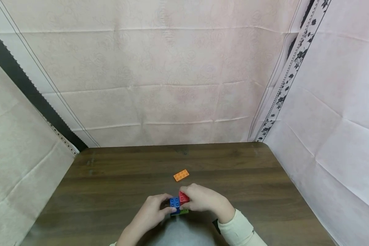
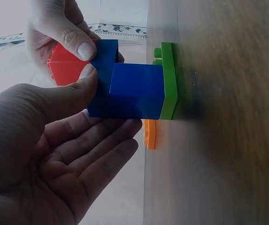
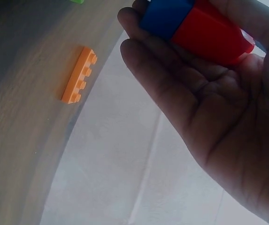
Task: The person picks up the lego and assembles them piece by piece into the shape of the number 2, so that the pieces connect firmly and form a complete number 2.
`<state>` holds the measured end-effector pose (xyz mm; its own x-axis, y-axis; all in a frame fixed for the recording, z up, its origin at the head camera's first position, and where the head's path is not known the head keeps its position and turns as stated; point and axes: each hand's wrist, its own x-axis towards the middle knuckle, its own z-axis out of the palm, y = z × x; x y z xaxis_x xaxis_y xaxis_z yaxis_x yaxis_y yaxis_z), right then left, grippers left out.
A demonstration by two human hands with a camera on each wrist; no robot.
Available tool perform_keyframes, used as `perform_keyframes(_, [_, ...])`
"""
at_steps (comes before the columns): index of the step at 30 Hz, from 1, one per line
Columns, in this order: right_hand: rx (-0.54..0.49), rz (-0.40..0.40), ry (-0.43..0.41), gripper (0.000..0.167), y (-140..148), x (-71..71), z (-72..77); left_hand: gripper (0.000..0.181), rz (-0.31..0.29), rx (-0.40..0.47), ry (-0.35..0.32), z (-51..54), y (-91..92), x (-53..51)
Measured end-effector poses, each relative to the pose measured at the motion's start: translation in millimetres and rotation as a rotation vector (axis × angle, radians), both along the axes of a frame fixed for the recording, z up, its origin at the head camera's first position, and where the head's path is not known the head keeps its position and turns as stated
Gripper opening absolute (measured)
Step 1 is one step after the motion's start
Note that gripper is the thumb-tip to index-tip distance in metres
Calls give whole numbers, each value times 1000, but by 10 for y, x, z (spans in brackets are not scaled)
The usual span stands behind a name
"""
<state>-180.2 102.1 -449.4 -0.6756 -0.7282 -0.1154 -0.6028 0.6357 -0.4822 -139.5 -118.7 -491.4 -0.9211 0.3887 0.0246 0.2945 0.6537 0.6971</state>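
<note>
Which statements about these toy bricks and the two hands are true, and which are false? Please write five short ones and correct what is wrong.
1. The flat orange plastic brick lies on the brown wood-grained table. True.
2. The left hand holds the rectangular upper blue plastic brick. True.
3. The right hand grips the orange brick. False: it grips the angled red plastic brick.
4. The flat green plastic brick is at the top of the stack. False: it is at the bottom, below the blue.
5. The orange brick's studs face down. False: they face up.
</note>
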Motion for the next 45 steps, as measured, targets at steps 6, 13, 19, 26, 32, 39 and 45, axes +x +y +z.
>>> perform_keyframes(6, [5, 5, 6, 25, 19, 16, -11, 29, -4, 12, -12, -21, 5, 13])
perform_keyframes(13, [-34, 29, 32, 25, 36, -10, -27, 29, -16, 6, -12, 3, 0, -23])
perform_keyframes(19, [-61, 27, 59, 38, 47, -18, -40, 27, -22, 5, 4, 0, -14, -34])
perform_keyframes(26, [-48, 31, 104, 39, 58, -33, -52, 26, -22, 16, -2, -8, -17, -32])
perform_keyframes(32, [-60, 38, 96, 38, 63, -33, -38, 25, -22, 16, 0, -8, -20, -22])
perform_keyframes(39, [-104, 62, 93, 36, 79, -49, -5, 25, -21, 19, 21, -17, -18, -18])
perform_keyframes(45, [-141, 108, 98, 29, 94, -73, 5, 28, -15, 17, 14, -11, -21, -11])
